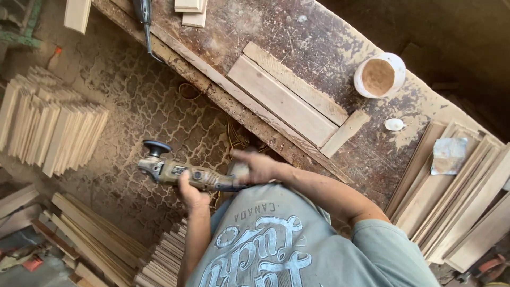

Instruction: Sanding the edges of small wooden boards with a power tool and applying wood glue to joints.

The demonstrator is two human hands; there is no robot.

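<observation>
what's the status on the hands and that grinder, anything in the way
Left hand gripping angle grinder body. Right hand at its rear end, blurred. Grinder held off the workbench, over the floor. Nothing blocking.

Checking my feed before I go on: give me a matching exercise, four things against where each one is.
1 grey angle grinder
2 white round bucket
3 stack of pale wooden slats
4 two long pale boards

a on the patterned floor
b lying flat mid-bench
c gripped by the left hand
d upright on the bench, brown powder inside

Pairs: 1-c, 2-d, 3-a, 4-b
</observation>
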